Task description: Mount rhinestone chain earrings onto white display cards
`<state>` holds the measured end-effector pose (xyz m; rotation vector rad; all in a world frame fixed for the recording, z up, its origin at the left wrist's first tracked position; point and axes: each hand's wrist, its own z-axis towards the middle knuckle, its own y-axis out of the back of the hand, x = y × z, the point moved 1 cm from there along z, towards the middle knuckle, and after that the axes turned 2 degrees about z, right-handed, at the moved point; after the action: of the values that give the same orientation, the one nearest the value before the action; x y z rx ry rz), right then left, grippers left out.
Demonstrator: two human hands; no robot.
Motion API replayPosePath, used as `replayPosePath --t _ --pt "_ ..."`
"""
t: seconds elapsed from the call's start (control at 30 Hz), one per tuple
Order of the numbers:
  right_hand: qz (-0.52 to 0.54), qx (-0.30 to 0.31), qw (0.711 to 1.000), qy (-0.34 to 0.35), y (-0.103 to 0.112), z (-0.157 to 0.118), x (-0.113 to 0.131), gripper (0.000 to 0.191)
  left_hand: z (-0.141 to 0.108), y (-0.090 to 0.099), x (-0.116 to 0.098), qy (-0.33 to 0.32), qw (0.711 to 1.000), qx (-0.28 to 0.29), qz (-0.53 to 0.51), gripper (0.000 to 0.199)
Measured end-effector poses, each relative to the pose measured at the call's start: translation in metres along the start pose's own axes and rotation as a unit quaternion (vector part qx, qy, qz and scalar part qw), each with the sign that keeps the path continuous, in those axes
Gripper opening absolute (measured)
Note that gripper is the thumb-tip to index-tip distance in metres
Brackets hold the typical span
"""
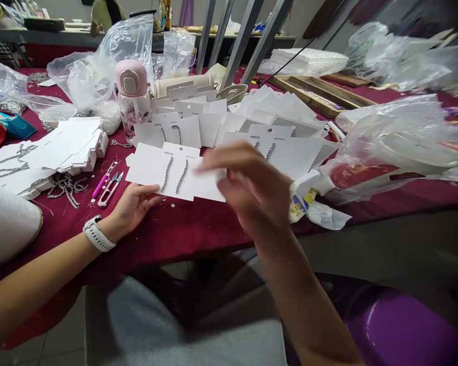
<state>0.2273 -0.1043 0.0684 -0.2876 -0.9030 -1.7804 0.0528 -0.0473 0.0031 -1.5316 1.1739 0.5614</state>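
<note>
Likely positioning card [175, 174] | left hand [132, 208] pinches its lower-left | right hand [254, 185] rightward — blurred, grip unclear | next likely needs steadiness

A white watch [98, 235] — slotted strap [104, 242] — circles the left wrist [115, 229].

From a distance, I look in on a small craft workshop: a maroon-covered table [156, 231] crowded with MNG-printed cards [174, 175] bearing paired silver strands, stacks of white card [74, 142], pink snips [110, 190], loose silver trim [66, 188] and a large white spool [9, 226]. Clear plastic bags [127, 43] bulge behind; another person [107, 16] is at a cluttered rear bench [70, 33].
</note>
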Motion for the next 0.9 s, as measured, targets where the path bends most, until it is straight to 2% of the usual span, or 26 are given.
replayPosePath --t 0.07,0.13,0.17,0.2,0.27,0.37,0.43,0.5,0.63,0.77,0.9 --pt "-0.088 -0.027 0.992 -0.083 -0.004 0.033 -0.046 0.018 0.0 0.0 0.0 -0.015 1.0 0.01 0.006 0.011" --pt "-0.093 0.013 0.981 -0.168 -0.009 0.05 -0.088 0.028 0.002 0.001 0.001 -0.02 1.0 0.005 0.01 0.012" --pt "-0.055 0.046 0.976 -0.206 -0.011 0.053 -0.104 0.035 0.002 0.002 0.001 -0.018 1.0 0.001 0.012 0.012" --pt "0.004 0.052 0.971 -0.234 -0.013 0.054 -0.116 0.041 0.003 0.002 0.001 -0.018 1.0 -0.003 0.013 0.013" --pt "0.128 0.065 0.948 -0.286 -0.015 0.049 -0.13 0.041 0.003 0.003 0.001 -0.017 1.0 -0.007 0.014 0.015" --pt "0.231 0.075 0.905 -0.35 -0.014 0.04 -0.134 0.04 0.002 0.001 0.0 -0.007 1.0 -0.004 0.021 0.017" --pt "0.248 0.061 0.894 -0.369 -0.012 0.036 -0.133 0.041 0.0 -0.001 -0.002 0.002 1.0 0.01 0.016 0.014" --pt "0.246 0.042 0.896 -0.368 -0.009 0.036 -0.132 0.037 -0.003 -0.002 -0.005 0.002 0.999 0.04 0.003 0.019" --pt "0.234 0.019 0.908 -0.348 -0.004 0.036 -0.127 0.031 -0.006 -0.004 -0.009 -0.02 0.995 0.1 0.001 0.043" --pt "0.219 0.006 0.909 -0.354 -0.001 0.036 -0.12 0.031 -0.001 -0.002 -0.004 -0.032 0.996 0.069 0.053 0.032" --pt "0.205 0.011 0.918 -0.339 -0.003 0.035 -0.117 0.033 0.005 -0.002 0.003 -0.06 0.996 0.042 0.051 0.023"
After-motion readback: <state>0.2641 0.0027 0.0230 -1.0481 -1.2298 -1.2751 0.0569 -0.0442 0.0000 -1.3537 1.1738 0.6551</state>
